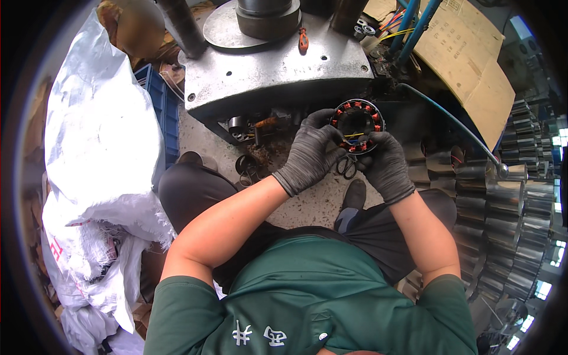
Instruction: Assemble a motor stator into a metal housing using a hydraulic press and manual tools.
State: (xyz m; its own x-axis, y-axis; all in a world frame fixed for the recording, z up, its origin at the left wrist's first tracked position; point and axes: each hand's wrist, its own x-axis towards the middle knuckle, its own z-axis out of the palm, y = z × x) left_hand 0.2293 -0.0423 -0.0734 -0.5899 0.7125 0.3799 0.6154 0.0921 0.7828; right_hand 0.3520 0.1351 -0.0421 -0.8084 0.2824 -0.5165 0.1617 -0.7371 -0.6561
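Observation:
Both of my hands, in dark grey knit gloves, hold a round motor stator in front of the metal machine bed. Reddish copper windings line the inside of its ring, and short yellow and dark wires show at the near side. My left hand grips the ring's left edge, its thumb reaching the near side. The lower right edge is pinched by my right hand, fingers bent at the wires. Black scissor handles show just below the stator, between the hands; whether a hand touches them I cannot tell.
A screwdriver with an orange handle lies on the machine bed. A white woven sack and blue crate stand left. To the right are a ball-ended lever, cardboard and stacked metal cylinders.

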